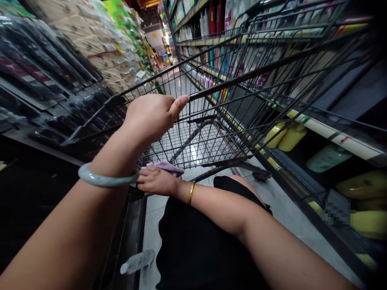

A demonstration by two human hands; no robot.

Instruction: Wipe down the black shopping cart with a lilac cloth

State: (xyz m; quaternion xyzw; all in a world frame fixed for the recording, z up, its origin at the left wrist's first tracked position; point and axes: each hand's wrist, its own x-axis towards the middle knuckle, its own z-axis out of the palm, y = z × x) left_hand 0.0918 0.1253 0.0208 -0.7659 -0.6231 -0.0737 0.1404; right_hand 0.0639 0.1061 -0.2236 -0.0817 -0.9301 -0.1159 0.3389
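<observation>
A black wire shopping cart (211,133) stands in a shop aisle in front of me. My left hand (152,117), with a pale green bangle on the wrist, is closed round the cart's top rail, thumb stretched along it. Lower down, my right hand (155,180), with a gold bangle on the wrist, presses a small purple cloth (166,167) against the cart's lower frame. Its fingers are bent over the cloth.
Shelves with bottles (286,135) line the right side. Dark packaged goods (42,72) and stacked packs fill the left side. A clear plastic bottle (137,262) lies on a low ledge at the bottom. The grey floor (290,213) of the aisle runs ahead.
</observation>
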